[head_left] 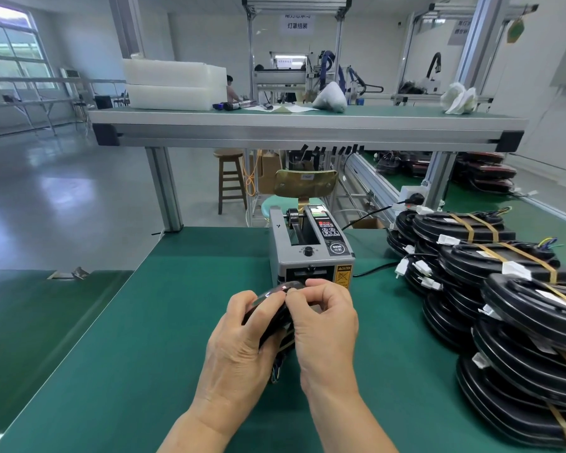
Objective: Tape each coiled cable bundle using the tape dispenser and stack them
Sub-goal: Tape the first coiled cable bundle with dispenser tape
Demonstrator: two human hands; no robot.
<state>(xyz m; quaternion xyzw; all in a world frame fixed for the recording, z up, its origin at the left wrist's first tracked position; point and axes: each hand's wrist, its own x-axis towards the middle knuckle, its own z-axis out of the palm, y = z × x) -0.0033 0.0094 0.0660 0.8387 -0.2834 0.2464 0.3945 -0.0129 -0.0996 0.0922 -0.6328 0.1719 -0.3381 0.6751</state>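
Left hand [242, 341] wraps the coiled cable bundle [272, 294], right hand [324, 325] pinches its far rim, coil edge-up, pointing straight at the tape dispenser [311, 253] just beyond.

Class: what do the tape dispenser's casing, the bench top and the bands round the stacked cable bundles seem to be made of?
Tape dispenser: matte grey shell, painted metal or plastic. Bench top: dull green mat, probably rubber. Bands: thin tan strips with slight sheen, likely adhesive tape.
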